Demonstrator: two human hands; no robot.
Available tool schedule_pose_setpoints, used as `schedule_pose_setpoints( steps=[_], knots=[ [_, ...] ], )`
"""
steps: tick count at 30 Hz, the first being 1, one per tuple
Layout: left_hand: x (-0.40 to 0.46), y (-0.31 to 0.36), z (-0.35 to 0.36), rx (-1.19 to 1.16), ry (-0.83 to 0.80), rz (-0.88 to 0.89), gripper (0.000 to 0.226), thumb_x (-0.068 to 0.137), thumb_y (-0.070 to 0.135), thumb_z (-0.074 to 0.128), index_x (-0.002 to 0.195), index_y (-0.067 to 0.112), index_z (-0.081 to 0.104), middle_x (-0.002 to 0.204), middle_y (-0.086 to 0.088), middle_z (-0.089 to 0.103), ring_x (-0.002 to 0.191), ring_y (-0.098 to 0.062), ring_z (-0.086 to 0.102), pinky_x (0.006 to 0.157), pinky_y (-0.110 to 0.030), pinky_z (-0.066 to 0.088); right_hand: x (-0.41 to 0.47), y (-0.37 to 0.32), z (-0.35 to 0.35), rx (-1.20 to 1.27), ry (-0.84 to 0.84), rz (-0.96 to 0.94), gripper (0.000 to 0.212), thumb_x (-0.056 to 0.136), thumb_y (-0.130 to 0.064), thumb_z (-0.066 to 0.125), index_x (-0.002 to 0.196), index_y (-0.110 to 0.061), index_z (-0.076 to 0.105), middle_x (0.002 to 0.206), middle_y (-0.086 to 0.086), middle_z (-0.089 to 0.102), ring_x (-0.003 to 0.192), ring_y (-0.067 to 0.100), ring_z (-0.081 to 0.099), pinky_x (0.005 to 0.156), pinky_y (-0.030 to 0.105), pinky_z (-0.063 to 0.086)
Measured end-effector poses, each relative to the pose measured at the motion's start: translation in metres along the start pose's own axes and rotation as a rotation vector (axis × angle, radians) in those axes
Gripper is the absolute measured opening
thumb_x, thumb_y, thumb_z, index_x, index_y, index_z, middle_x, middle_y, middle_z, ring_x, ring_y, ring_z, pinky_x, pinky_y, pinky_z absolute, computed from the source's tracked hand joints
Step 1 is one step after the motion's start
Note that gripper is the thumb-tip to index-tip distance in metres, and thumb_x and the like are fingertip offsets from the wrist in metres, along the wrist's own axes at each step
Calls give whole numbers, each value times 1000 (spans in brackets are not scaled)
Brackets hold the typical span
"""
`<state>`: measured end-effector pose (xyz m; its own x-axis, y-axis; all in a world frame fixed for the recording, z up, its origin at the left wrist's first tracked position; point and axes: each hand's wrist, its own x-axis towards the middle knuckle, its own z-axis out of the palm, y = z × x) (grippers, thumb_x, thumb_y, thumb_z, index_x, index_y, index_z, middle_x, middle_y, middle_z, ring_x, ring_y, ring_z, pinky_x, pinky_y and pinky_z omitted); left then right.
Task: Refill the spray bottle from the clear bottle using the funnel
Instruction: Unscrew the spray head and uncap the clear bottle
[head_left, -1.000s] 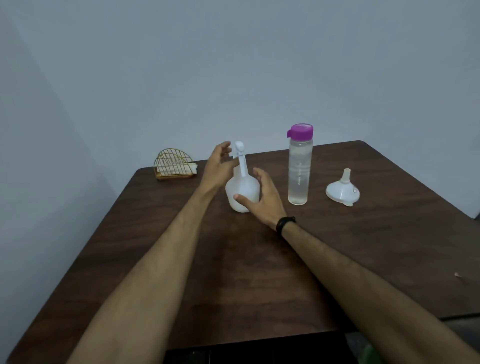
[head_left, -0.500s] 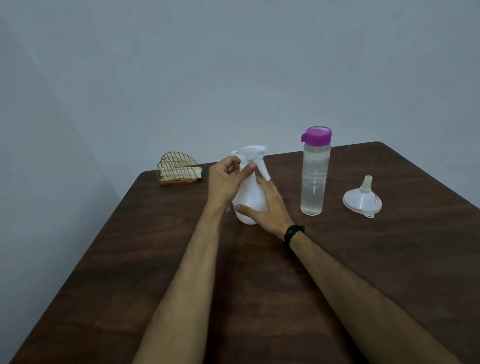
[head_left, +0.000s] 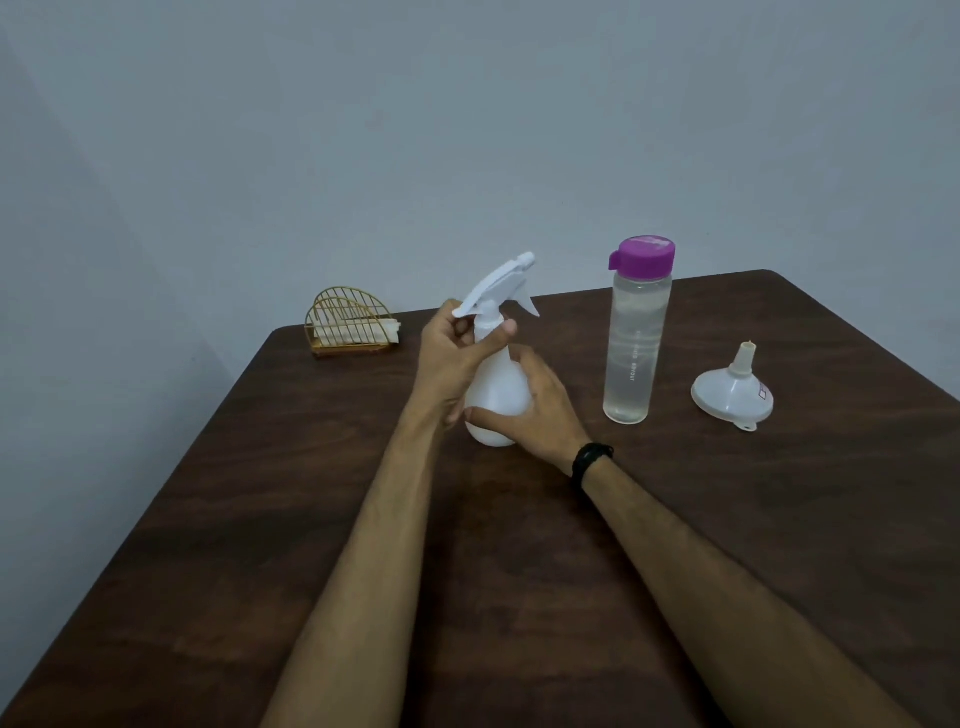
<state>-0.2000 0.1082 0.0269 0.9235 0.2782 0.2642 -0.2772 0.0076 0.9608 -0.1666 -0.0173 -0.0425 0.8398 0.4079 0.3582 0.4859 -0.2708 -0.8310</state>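
Evidently working to free the sprayer head, the left hand (head_left: 449, 358) is pinching the neck of the spray bottle (head_left: 496, 400) at frame centre while the right hand (head_left: 540, 410), fingers wrapped round its belly, is steadying it on the table (head_left: 260, 519).

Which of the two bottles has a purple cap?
The clear bottle, standing free right of the hands. The white spray bottle has a white trigger top instead.

My white spray bottle (head_left: 497, 395) stands upright at frame centre, trigger head on. Right of it stands the clear bottle (head_left: 635, 338), purple-capped, nearly full. Far right, the white funnel (head_left: 733, 392) rests spout-up.
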Motion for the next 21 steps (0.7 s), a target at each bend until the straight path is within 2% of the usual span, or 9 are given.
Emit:
schedule_pose_setpoints(
  steps=[3,5,7,10,12,14,16,18,21],
  knots=[
    [2,5,4,71,-70,-7,58,79,17,83,125,-1,52,101,-14,71,95,-33,69,89,-55,57,-1,0,0,20,0,-8,92,65,-63,79,142,-36,36,140,-11,50,128,14,47,106,43,44],
    [7,9,-3,21,-204,-42,50,90,14,70,132,-4,50,111,-19,69,105,-35,67,94,-53,55,-1,0,1,17,9,-6,92,64,-68,78,140,-36,38,137,-12,51,125,13,49,105,43,46],
    [9,11,-12,-69,-306,-75,40,96,10,58,130,-12,53,121,-23,64,115,-34,63,100,-51,51,1,1,1,9,6,10,91,61,-72,76,135,-33,42,131,-10,53,121,14,51,99,45,50],
    [12,9,-17,-57,-271,-48,30,90,6,67,119,-2,64,116,-21,68,116,-37,64,99,-54,52,2,0,0,-6,-13,23,91,60,-73,75,134,-32,42,130,-10,52,121,16,50,99,45,50],
    [12,8,-12,-4,-165,-10,43,78,9,82,117,3,64,106,-19,71,112,-46,64,96,-61,52,1,-2,0,-2,-6,10,88,63,-67,78,135,-32,41,131,-13,50,122,15,48,102,42,47],
    [12,7,-7,4,-115,-35,61,71,12,87,122,-3,56,103,-19,69,109,-49,64,94,-62,53,1,-2,-1,1,6,5,85,65,-62,80,135,-32,42,129,-14,50,122,14,48,102,40,46],
    [13,6,-9,-77,-166,-77,59,79,7,79,129,-5,49,109,-21,67,107,-43,68,91,-55,56,1,-2,-1,0,15,19,85,63,-65,80,132,-31,44,128,-12,52,119,14,50,99,42,49],
    [15,8,-17,-153,-253,-100,51,90,2,64,135,-9,43,118,-27,64,113,-41,65,93,-52,55,2,-1,-1,-4,14,38,87,59,-69,78,130,-30,45,126,-9,54,116,15,51,96,44,51],
    [16,11,-31,-144,-348,-100,41,95,-4,55,134,-12,50,125,-27,63,122,-40,61,98,-47,54,2,-1,-1,3,4,51,87,58,-67,79,130,-33,43,127,-9,52,116,15,51,96,45,51]
  ],
)
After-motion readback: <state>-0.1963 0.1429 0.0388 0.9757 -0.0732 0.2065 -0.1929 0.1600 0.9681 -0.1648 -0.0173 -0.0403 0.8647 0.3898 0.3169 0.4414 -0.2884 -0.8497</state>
